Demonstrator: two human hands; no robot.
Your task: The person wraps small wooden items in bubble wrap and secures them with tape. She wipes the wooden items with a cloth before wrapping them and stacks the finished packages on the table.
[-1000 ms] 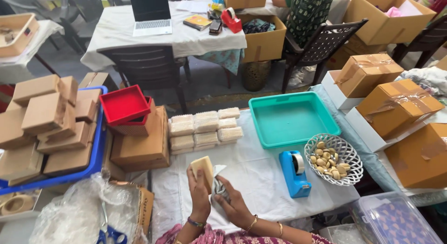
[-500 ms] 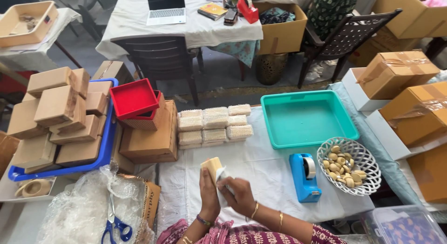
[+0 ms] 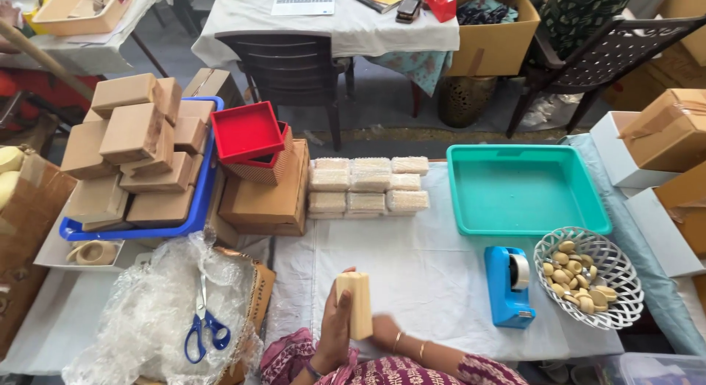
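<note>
I am holding the pale soap bar (image 3: pixel 358 304) upright at lower centre, long axis vertical, my left hand (image 3: pixel 334 332) clasped on its side, my right hand (image 3: pixel 384 330) touching its base, the wrapped bars (image 3: pixel 366 185) lying beyond

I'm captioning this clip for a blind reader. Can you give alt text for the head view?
A left hand holds a pale rectangular block upright over a white-covered table, the right hand beside it. Behind lie wrapped blocks, a teal tray, a blue tape dispenser and a white basket.
</note>
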